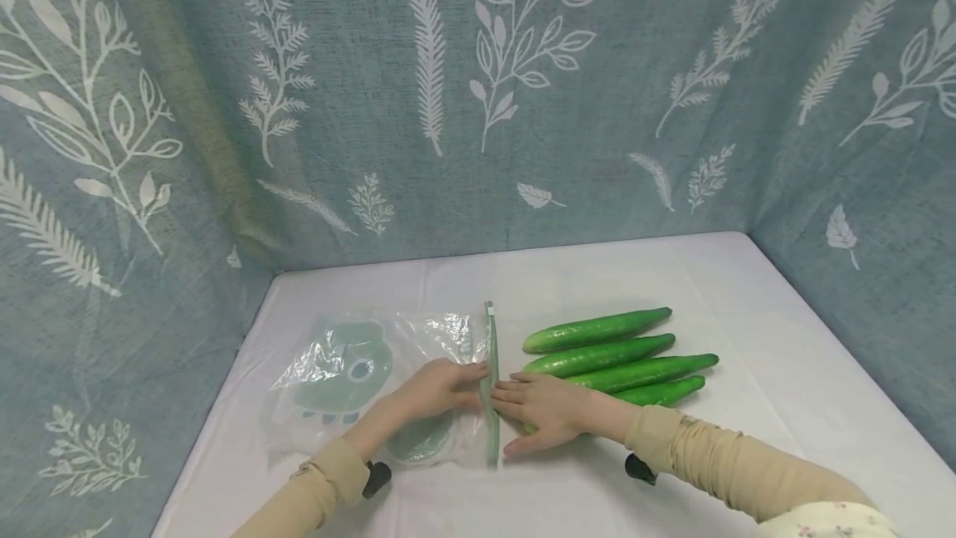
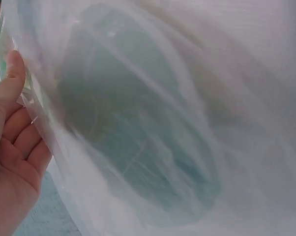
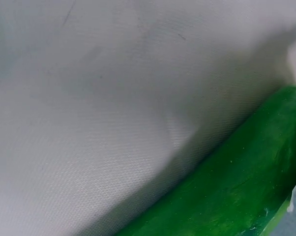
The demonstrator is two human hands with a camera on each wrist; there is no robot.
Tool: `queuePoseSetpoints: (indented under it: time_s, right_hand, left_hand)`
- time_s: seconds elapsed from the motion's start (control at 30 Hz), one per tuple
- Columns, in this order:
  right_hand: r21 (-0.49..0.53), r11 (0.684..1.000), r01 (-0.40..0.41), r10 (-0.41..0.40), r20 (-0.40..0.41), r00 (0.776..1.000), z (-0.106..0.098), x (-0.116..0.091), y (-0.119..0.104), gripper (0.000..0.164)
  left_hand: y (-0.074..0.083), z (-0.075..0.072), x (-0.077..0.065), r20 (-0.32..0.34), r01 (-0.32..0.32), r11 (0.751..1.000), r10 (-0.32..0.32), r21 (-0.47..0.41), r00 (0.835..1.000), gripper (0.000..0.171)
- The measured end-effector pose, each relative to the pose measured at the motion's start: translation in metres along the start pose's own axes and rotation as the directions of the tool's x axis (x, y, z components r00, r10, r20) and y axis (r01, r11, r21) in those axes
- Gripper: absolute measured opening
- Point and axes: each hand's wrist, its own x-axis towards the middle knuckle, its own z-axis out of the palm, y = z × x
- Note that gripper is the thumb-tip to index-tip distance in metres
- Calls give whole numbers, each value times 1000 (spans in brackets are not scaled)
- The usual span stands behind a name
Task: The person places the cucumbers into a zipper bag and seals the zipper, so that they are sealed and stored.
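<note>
Left hand (image 1: 441, 388) is pinching the clear bag (image 1: 407, 347) near its green zip (image 1: 490, 422), lower centre of frame; right hand (image 1: 548, 409), uncurled, is reaching across cucumbers (image 1: 605, 355) right of centre, probably for steadying the zip.

Clear zip-seal bag (image 1: 407, 347) with green print (image 1: 339, 388) lies left, green zip edge (image 1: 492, 430) facing right; four green cucumbers (image 1: 597, 355) lie side by side at right.

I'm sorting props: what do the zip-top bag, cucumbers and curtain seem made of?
Zip-top bag: apparently thin, glossy, clear plastic, from its creased highlights. Cucumbers: slightly shiny green surface; real vegetable or moulded plastic, I can't tell. Curtain: probably matte woven fabric, given its soft folds and textured surface.
</note>
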Motion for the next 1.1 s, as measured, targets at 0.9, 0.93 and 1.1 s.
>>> queuePoseSetpoints:
  time_s: [0.9, 0.93, 1.1]
  right_hand:
    - [18, 1000, -2, 3, -19, 1000, 0, 1, -2, 78]
    - [17, 1000, -2, 3, -20, 1000, 0, 1, -2, 78]
    - [29, 1000, -4, 5, -23, 1000, 1, 1, -2, 78]
  left_hand:
    - [-13, -19, -8, -69, 108, 877, -158, -468, 985, 38]
    - [-13, -20, -9, -79, 101, 874, -157, -476, 984, 38]
    - [-15, -21, -12, -116, 84, 852, -167, -517, 979, 36]
